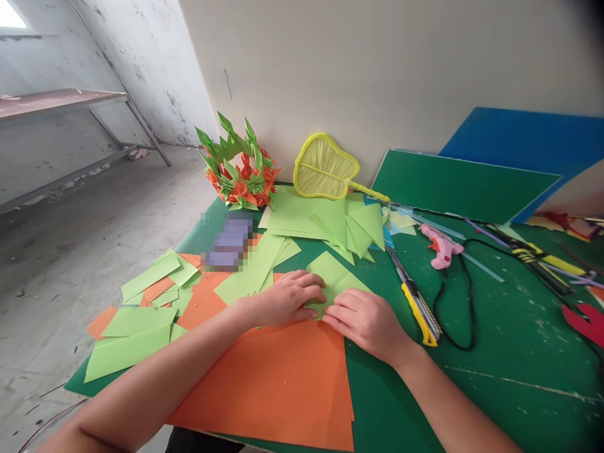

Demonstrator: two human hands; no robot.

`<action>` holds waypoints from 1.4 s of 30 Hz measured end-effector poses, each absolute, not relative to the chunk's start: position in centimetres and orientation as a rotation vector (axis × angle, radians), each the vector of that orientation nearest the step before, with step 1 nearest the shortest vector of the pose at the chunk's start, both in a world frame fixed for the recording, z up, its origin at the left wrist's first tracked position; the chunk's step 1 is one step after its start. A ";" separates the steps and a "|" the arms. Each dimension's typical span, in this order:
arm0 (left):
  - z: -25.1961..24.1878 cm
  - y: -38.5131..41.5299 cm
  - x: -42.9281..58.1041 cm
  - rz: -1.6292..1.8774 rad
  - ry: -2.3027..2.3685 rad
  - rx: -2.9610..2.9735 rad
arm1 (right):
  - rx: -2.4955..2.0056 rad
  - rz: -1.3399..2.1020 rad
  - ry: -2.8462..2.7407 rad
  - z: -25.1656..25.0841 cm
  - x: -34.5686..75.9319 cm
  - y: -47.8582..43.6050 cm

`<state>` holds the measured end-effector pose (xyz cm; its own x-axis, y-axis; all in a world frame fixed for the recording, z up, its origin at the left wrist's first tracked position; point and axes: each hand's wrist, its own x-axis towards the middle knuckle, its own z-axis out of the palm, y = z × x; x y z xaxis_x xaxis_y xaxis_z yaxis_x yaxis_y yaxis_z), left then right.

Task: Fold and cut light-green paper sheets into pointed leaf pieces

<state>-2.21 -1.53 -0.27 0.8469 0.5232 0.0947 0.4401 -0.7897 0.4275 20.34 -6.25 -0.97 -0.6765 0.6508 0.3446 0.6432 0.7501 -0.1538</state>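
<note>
Both hands meet on a light green paper that lies partly over large orange sheets. The paper has a crease line across it. My left hand presses the paper's left and lower edge with bent fingers. On the lower right edge, my right hand pinches the same paper, fingers close together. Under the fingertips the paper's near edge is partly hidden. Left of my hands are more green strips.
A paper crown, a yellow fan and green sheets stand or lie behind. To the right are a yellow cutter, a pink glue gun with black cable, and red pliers-like handles. Cut papers lie left.
</note>
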 end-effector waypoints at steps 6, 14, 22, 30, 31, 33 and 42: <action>-0.3 -1.5 -2.3 0.312 0.714 2.615 | -0.839 0.096 -2.675 -0.2 20.3 -6.0; 0.3 -1.1 -2.6 0.266 0.658 2.577 | -0.954 0.209 -2.642 -1.1 20.5 -6.2; 0.8 -1.1 -2.8 0.220 0.657 2.552 | -0.917 0.139 -2.691 -0.6 20.3 -6.4; 0.7 -1.4 -2.6 0.215 0.707 2.556 | -0.951 0.194 -2.715 -0.4 20.3 -6.4; 0.7 -1.4 -2.6 0.218 0.703 2.561 | -0.954 0.209 -2.715 -0.4 20.3 -6.4; 0.6 -1.4 -2.6 0.228 0.696 2.577 | -0.960 0.234 -2.709 -0.3 20.3 -6.3; 0.2 -1.6 -2.5 0.239 0.712 2.584 | -0.966 0.301 -2.703 -0.4 20.3 -6.4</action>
<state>-2.51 -1.55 0.24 0.8521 0.5213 0.0472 0.4438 -0.7673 0.4630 20.35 -6.45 -0.42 -0.7470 0.6431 0.1685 0.5904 0.7583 -0.2766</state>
